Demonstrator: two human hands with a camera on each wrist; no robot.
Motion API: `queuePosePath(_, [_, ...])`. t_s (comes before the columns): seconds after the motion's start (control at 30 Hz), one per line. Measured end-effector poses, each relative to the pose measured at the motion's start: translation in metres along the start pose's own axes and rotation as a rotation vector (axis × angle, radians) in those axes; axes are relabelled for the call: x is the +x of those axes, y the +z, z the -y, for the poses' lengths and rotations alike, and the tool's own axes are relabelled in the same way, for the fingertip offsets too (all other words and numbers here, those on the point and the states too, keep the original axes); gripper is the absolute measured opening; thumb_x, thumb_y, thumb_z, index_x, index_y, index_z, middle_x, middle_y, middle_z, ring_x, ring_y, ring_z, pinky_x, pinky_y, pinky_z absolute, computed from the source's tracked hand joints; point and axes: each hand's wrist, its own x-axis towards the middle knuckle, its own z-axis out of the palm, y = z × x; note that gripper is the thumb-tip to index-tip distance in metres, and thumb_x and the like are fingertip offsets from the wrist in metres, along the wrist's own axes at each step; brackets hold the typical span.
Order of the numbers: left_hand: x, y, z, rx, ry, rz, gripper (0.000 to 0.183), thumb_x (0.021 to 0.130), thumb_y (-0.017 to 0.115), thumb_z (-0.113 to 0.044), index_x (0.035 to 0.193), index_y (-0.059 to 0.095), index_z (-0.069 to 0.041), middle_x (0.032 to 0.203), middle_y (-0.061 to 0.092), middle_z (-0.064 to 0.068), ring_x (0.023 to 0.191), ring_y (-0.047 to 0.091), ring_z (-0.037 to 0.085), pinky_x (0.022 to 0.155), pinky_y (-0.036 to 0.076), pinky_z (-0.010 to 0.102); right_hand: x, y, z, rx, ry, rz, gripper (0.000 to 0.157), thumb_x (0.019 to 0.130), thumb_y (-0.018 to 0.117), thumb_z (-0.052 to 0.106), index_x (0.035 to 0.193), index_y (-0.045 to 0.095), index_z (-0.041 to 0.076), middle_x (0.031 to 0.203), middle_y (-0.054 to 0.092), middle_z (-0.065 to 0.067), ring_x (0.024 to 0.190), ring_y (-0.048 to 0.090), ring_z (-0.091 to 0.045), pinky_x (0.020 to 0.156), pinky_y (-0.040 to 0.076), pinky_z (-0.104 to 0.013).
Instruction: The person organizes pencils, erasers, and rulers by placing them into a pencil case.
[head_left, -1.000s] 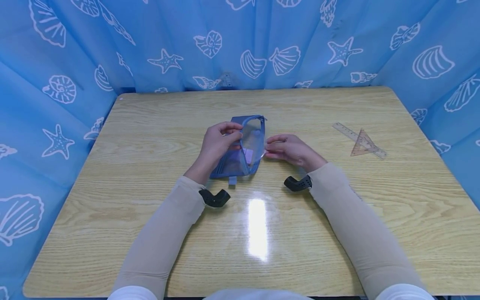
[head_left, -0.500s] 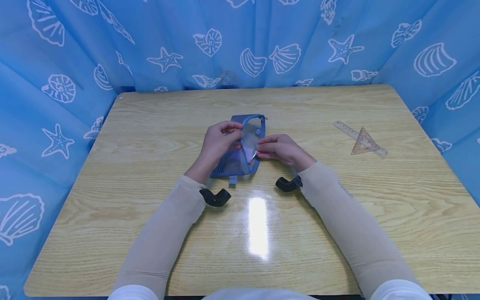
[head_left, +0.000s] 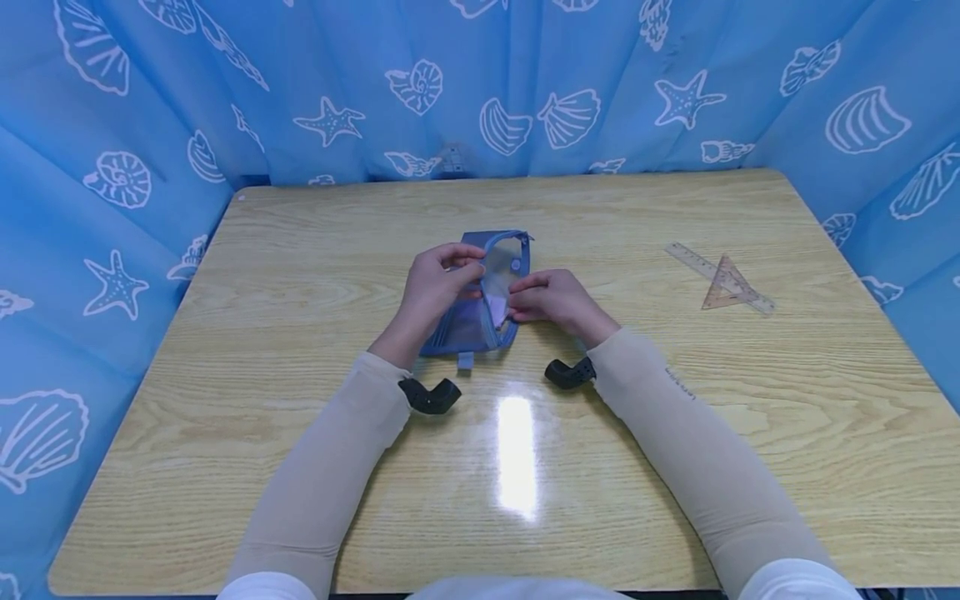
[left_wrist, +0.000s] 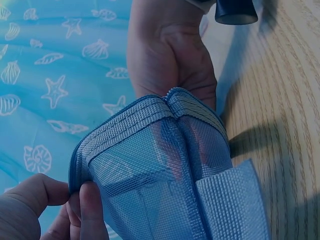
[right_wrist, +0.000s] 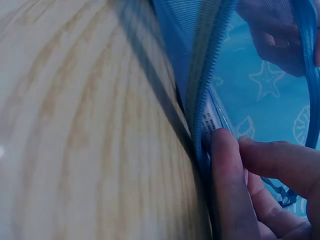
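You have the blue mesh pouch [head_left: 461, 327] upright on the table [head_left: 300, 250], its mouth gaping. Your left hand [head_left: 444, 279], on the pouch's left, pinches its zipped rim [left_wrist: 120, 125] between thumb and finger. Your right hand [head_left: 551, 298] reaches in over the pouch's right edge, fingertips close together beside a clear-edged item [right_wrist: 217, 110]; whether they grip it, you cannot tell. Well right of the pouch, a triangle [head_left: 723, 287] overlaps a ruler [head_left: 690, 260]. Broad tabletop separates pouch and near table edge.
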Motion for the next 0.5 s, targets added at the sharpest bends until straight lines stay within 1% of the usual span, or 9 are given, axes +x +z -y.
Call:
queuePosePath(0.2, [-0.0006,0.0004,0.0006,-0.002,0.003,0.003,0.025,0.092,0.066,-0.011,0.116,0.069,-0.005,0.099,0.061,0.006,0.088,0.062,0.02,0.072,0.062,0.028,-0.0021,0.0037,-0.0018,-0.036,-0.022,-0.038,0.029,0.095,0.061,0.003,0.121,0.06,-0.011,0.094,0.069,-0.013,0.073,0.07,-0.011,0.076,0.061,-0.026])
queuePosePath(0.27, [-0.0005,0.0002,0.0011,-0.004,0.005,0.006,0.027,0.092,0.066,-0.011,0.117,0.068,-0.004,0.1,0.061,0.006,0.088,0.062,0.02,0.072,0.062,0.028,-0.0029,0.0048,-0.002,-0.038,-0.027,-0.045,0.03,0.094,0.062,0.003,0.12,0.06,-0.011,0.094,0.07,-0.014,0.073,0.07,-0.012,0.076,0.061,-0.026])
queuePosePath(0.5, [0.0001,0.0007,0.0015,-0.008,-0.001,0.006,0.027,0.092,0.066,-0.012,0.117,0.069,-0.004,0.101,0.06,0.006,0.088,0.063,0.021,0.072,0.062,0.029,-0.0058,0.007,-0.0004,-0.056,-0.024,-0.061,0.029,0.093,0.064,0.003,0.118,0.061,-0.01,0.096,0.071,-0.016,0.073,0.071,-0.011,0.076,0.062,-0.027])
